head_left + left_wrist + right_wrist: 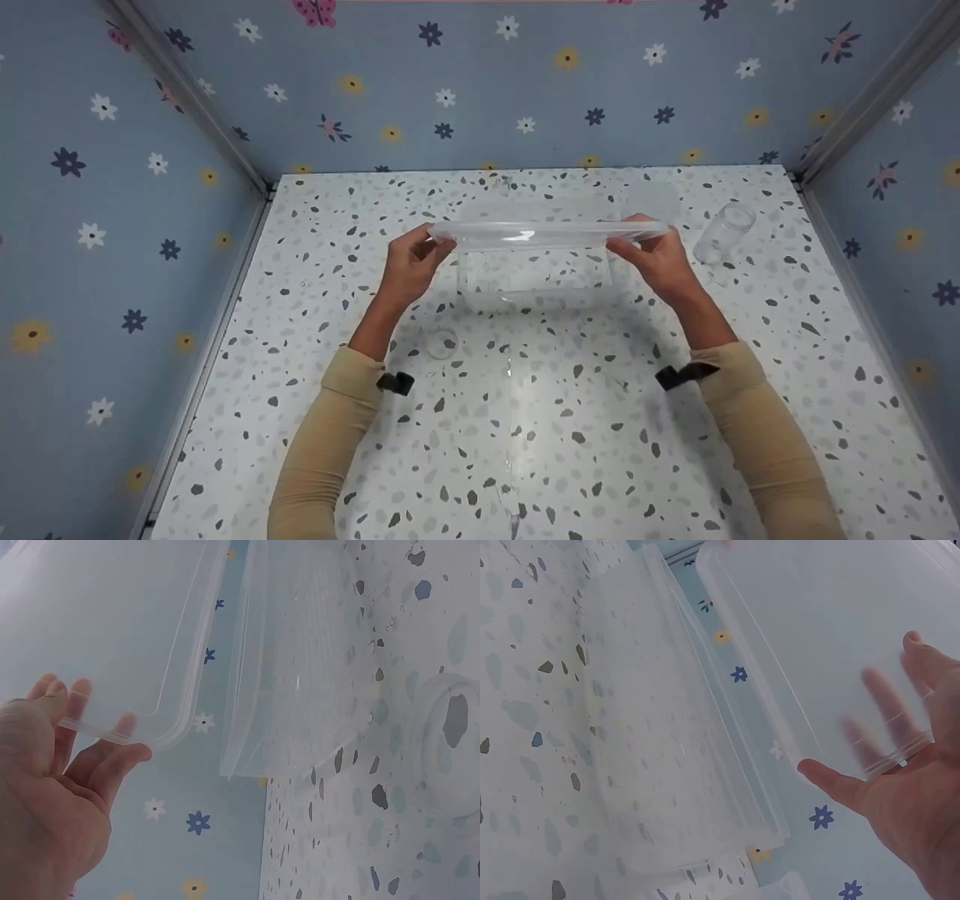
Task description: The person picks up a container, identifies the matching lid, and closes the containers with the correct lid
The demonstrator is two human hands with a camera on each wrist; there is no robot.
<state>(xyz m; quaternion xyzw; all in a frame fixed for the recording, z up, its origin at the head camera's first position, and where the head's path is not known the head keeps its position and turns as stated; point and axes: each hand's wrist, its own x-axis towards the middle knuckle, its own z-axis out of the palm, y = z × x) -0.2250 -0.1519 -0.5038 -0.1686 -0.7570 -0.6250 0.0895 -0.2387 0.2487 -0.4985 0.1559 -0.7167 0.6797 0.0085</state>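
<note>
A translucent rectangular plastic lid (525, 235) is held up on edge across the front of me, over a clear plastic box (538, 300). My left hand (411, 264) pinches the lid's left end between thumb and fingers. At the opposite end, my right hand (660, 262) grips it the same way. In the left wrist view, fingers (105, 761) wrap the edge of the lid (112, 622) near a rounded corner. Several right fingers show blurred through the lid (810, 637) in the right wrist view. The box (667, 735) stands on the table, open side up, apart from the lid.
A clear cylindrical cup (724, 234) is right of the box. In front of the box, toward the left, lies a clear round piece (442, 343). Another flat translucent piece (654, 196) lies behind my right hand. Flower-patterned panels (480, 90) enclose the speckled table (480, 450).
</note>
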